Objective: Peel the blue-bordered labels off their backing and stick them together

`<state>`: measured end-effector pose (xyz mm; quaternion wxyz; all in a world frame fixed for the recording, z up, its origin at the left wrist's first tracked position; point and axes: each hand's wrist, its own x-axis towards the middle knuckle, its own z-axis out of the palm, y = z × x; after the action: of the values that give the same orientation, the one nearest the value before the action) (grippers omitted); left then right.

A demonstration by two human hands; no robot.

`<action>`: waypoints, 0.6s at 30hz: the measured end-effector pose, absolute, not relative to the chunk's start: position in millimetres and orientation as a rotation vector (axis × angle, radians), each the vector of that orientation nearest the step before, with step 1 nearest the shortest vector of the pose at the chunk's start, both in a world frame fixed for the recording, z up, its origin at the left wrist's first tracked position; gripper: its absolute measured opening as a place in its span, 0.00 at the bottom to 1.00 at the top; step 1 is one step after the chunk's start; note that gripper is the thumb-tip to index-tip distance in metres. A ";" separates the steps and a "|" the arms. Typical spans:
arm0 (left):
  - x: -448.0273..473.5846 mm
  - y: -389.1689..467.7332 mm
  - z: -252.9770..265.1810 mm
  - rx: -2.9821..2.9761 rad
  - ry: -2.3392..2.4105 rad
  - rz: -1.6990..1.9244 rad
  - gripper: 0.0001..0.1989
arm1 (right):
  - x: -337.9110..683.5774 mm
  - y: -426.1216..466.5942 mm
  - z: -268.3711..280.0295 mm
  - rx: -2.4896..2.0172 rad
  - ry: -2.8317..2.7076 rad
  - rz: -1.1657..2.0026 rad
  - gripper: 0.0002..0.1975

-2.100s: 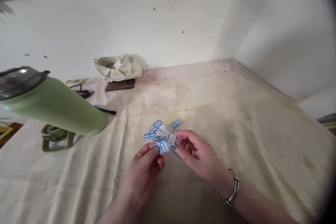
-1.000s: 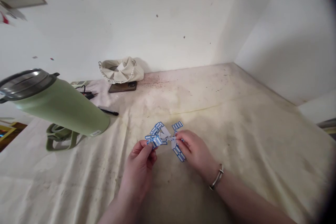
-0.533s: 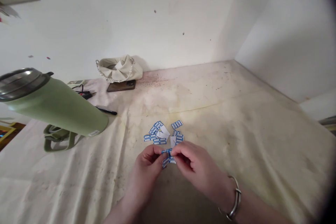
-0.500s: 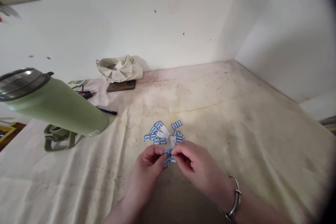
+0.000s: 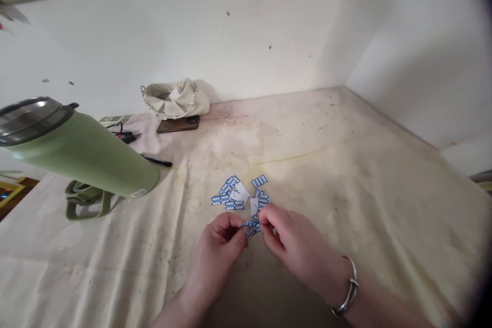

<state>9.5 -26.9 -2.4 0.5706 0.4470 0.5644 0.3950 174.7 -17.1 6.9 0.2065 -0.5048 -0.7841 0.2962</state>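
Note:
Thumb and forefinger of my left hand (image 5: 219, 246) pinch the left edge of some small blue-bordered label stickers (image 5: 251, 227). From the other side, the bent fingers of my right hand (image 5: 290, 236) are closed on the right end of the same labels; the fingertips partly hide them. A silver bangle circles my right wrist. Just beyond the hands lies a loose group of similar labels (image 5: 234, 205), several pieces overlapping, with a white paper piece (image 5: 240, 190) among them. One separate label strip (image 5: 260, 181) rests at the back right of the group.
A tall green tumbler (image 5: 88, 151) stands at the left, with a green strap or handle piece (image 5: 87, 200) by its base. Behind are a black pen (image 5: 158, 161), a phone (image 5: 179, 124) and a cream handbag (image 5: 175, 100) against the wall. A wrinkled cloth (image 5: 346, 189) covers the table.
My right hand has shifted slightly to the right, away from my left fingertips. The labels between the hands have tilted and moved a little right, and more of them shows.

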 end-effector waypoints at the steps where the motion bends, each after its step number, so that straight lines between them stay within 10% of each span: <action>1: 9.5 -26.9 -2.7 1.053 1.332 0.922 0.03 | 175.0 -17.2 6.9 -1.409 -2.195 0.837 0.06; 18: 14.0 -26.0 2.9 0.934 1.299 0.962 0.06 | 175.8 -12.9 5.7 -1.229 -2.151 0.773 0.11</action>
<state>14.0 -26.0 2.9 0.5949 0.4022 0.5592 0.4143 175.8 -12.9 5.7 0.2700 -0.4560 -0.7980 0.2870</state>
